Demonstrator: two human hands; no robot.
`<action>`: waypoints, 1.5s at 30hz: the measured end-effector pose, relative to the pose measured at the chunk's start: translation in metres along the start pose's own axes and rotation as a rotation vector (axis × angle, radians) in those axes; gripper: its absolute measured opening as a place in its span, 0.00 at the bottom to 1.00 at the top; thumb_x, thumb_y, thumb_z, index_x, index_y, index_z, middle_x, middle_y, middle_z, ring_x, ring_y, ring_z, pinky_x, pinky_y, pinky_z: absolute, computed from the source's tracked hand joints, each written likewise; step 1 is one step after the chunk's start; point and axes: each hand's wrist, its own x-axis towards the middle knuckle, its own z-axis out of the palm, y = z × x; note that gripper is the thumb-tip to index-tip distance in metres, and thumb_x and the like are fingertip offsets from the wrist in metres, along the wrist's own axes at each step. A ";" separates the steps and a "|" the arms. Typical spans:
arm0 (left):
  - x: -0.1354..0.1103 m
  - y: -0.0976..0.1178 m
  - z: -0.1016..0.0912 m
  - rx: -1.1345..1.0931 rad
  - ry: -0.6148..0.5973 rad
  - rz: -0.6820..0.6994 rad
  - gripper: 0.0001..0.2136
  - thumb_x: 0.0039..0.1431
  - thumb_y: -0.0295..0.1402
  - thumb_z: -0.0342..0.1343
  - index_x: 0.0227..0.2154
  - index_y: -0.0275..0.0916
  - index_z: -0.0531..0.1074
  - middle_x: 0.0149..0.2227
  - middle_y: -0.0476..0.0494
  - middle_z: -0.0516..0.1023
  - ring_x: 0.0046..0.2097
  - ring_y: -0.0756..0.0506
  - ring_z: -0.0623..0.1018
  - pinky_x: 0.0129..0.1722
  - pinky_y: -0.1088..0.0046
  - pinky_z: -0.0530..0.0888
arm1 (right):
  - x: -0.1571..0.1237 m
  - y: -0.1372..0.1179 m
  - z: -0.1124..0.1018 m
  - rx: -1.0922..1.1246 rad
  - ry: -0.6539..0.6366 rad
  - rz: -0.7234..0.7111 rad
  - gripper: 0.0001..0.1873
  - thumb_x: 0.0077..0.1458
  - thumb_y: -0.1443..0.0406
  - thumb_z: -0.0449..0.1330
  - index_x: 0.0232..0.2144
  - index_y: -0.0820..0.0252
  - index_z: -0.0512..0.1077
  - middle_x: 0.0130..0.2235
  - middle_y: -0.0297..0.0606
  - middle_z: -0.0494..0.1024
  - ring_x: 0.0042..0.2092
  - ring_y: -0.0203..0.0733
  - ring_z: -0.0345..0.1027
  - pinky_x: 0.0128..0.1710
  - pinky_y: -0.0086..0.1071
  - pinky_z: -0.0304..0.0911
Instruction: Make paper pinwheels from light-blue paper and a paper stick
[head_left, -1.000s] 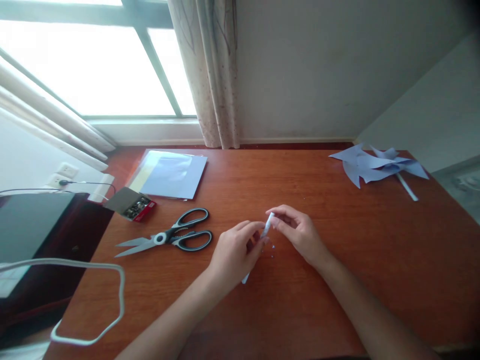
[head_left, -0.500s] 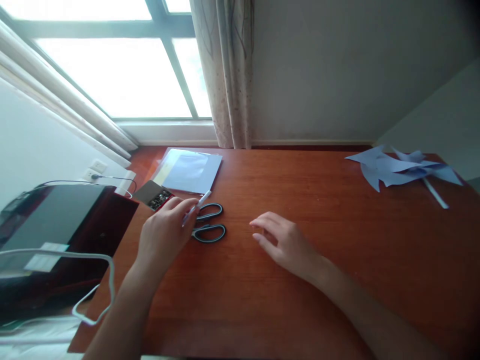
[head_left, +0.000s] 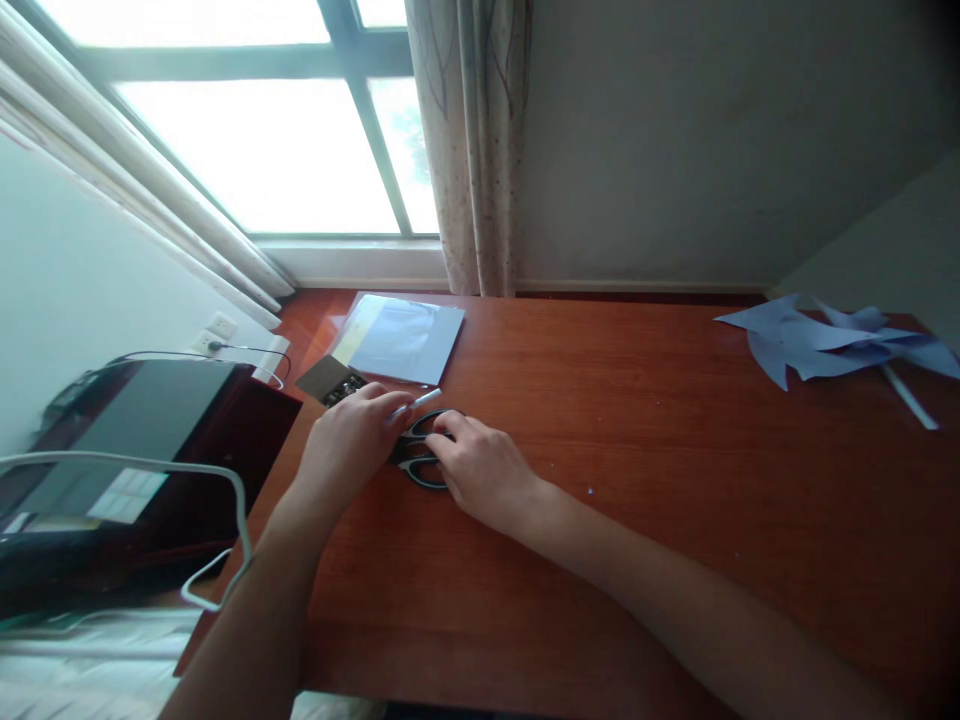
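My left hand (head_left: 351, 440) is closed around a thin white stick (head_left: 427, 398), perhaps rolled paper, whose far end sticks out past the fingertips to the right. Just right of it, scissors (head_left: 424, 474) with dark, light-edged handle loops lie on the table, their blades hidden by my left hand. The fingers of my right hand (head_left: 484, 465) are curled over those loops and touch them. Behind my left hand stands a small open box (head_left: 334, 380) holding tiny dark and shiny pieces; its front is covered by the hand.
On the brown table (head_left: 600, 580), a clear sleeve with pale sheets (head_left: 409, 340) lies toward the window. A paper pinwheel (head_left: 825, 345) on a white stick rests at the far right. A dark printer (head_left: 142, 440) and a white cable (head_left: 244, 510) are at the left.
My right hand has moved left from bare table onto the scissors' handles. The white stick in my left hand now lies flatter. The view has shifted somewhat to the left.
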 end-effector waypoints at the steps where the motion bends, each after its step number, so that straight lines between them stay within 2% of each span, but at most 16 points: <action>1: 0.002 0.000 0.001 -0.003 -0.009 0.007 0.15 0.68 0.44 0.50 0.43 0.47 0.81 0.45 0.44 0.81 0.42 0.40 0.82 0.33 0.70 0.67 | -0.001 0.000 0.000 0.003 -0.006 -0.012 0.12 0.67 0.70 0.52 0.46 0.60 0.74 0.53 0.44 0.75 0.47 0.47 0.71 0.41 0.36 0.71; 6: 0.008 0.000 0.007 0.014 -0.009 0.043 0.14 0.67 0.45 0.50 0.44 0.51 0.80 0.46 0.47 0.81 0.42 0.40 0.82 0.32 0.71 0.67 | -0.004 0.000 0.005 0.055 -0.022 -0.081 0.11 0.67 0.70 0.53 0.45 0.59 0.75 0.55 0.43 0.75 0.51 0.46 0.70 0.46 0.35 0.70; 10: 0.011 0.001 0.011 0.004 -0.001 0.081 0.12 0.67 0.42 0.52 0.43 0.48 0.80 0.46 0.46 0.82 0.42 0.40 0.82 0.34 0.70 0.69 | -0.007 -0.002 0.008 0.118 -0.027 -0.136 0.10 0.67 0.68 0.54 0.44 0.59 0.76 0.55 0.42 0.75 0.52 0.45 0.70 0.47 0.35 0.70; 14: 0.013 0.000 0.014 -0.047 0.030 0.096 0.12 0.66 0.39 0.52 0.43 0.47 0.80 0.48 0.46 0.82 0.43 0.40 0.82 0.37 0.70 0.71 | -0.006 0.004 0.001 0.193 -0.038 -0.177 0.08 0.65 0.66 0.58 0.45 0.57 0.76 0.54 0.39 0.77 0.50 0.44 0.72 0.48 0.34 0.69; 16: 0.013 -0.001 0.016 -0.066 0.049 0.085 0.12 0.66 0.39 0.52 0.42 0.47 0.80 0.48 0.46 0.82 0.43 0.41 0.82 0.38 0.70 0.72 | 0.000 0.015 -0.007 0.199 0.006 -0.168 0.09 0.65 0.66 0.58 0.46 0.56 0.75 0.53 0.37 0.77 0.49 0.42 0.73 0.47 0.32 0.68; 19: 0.012 -0.002 0.017 -0.067 0.068 0.053 0.12 0.66 0.41 0.52 0.42 0.47 0.80 0.47 0.46 0.82 0.42 0.41 0.82 0.37 0.70 0.72 | 0.016 0.038 -0.019 0.014 0.121 -0.120 0.10 0.67 0.68 0.55 0.47 0.57 0.74 0.52 0.40 0.77 0.49 0.42 0.71 0.45 0.33 0.67; 21: 0.010 -0.003 0.018 -0.079 0.076 0.039 0.13 0.66 0.43 0.52 0.43 0.47 0.80 0.46 0.45 0.82 0.41 0.41 0.82 0.36 0.70 0.72 | 0.033 0.056 -0.024 -0.227 0.146 -0.116 0.11 0.68 0.71 0.52 0.45 0.60 0.74 0.50 0.44 0.77 0.48 0.45 0.69 0.43 0.35 0.66; 22: 0.010 -0.004 0.018 -0.094 0.078 0.035 0.14 0.66 0.43 0.52 0.43 0.47 0.80 0.46 0.45 0.82 0.41 0.42 0.81 0.36 0.70 0.72 | 0.043 0.065 -0.025 -0.277 0.146 -0.122 0.12 0.68 0.72 0.51 0.44 0.62 0.74 0.49 0.46 0.77 0.48 0.47 0.68 0.43 0.38 0.65; 25: 0.008 -0.006 0.018 -0.157 0.074 0.043 0.14 0.66 0.43 0.52 0.44 0.45 0.80 0.46 0.44 0.82 0.40 0.42 0.81 0.37 0.70 0.73 | 0.071 0.085 -0.023 -0.342 0.118 -0.220 0.16 0.69 0.73 0.46 0.44 0.64 0.74 0.48 0.50 0.78 0.51 0.53 0.64 0.46 0.43 0.62; 29: 0.007 -0.011 0.021 -0.242 0.075 0.073 0.13 0.66 0.41 0.52 0.42 0.44 0.80 0.46 0.43 0.81 0.42 0.42 0.81 0.40 0.70 0.74 | 0.096 0.095 -0.013 -0.385 0.067 -0.391 0.19 0.70 0.74 0.44 0.44 0.66 0.75 0.45 0.51 0.79 0.50 0.53 0.64 0.47 0.44 0.60; 35: 0.007 -0.014 0.026 -0.276 0.068 0.099 0.12 0.66 0.39 0.52 0.43 0.43 0.79 0.45 0.42 0.81 0.45 0.41 0.80 0.43 0.68 0.74 | 0.104 0.100 -0.008 -0.424 0.035 -0.509 0.22 0.69 0.75 0.42 0.42 0.66 0.76 0.43 0.51 0.80 0.44 0.49 0.66 0.45 0.43 0.59; 42: 0.005 -0.014 0.026 -0.260 0.077 0.118 0.12 0.67 0.39 0.51 0.44 0.43 0.79 0.44 0.42 0.80 0.44 0.41 0.80 0.41 0.68 0.73 | 0.101 0.107 -0.012 -0.450 0.024 -0.506 0.20 0.68 0.75 0.46 0.34 0.64 0.76 0.37 0.46 0.80 0.40 0.46 0.66 0.39 0.39 0.56; 45: 0.005 -0.014 0.027 -0.260 0.078 0.116 0.12 0.67 0.38 0.51 0.44 0.44 0.79 0.43 0.43 0.80 0.44 0.41 0.80 0.41 0.68 0.73 | 0.096 0.109 -0.016 -0.451 0.024 -0.497 0.18 0.68 0.75 0.48 0.34 0.63 0.76 0.37 0.45 0.81 0.39 0.45 0.66 0.39 0.39 0.56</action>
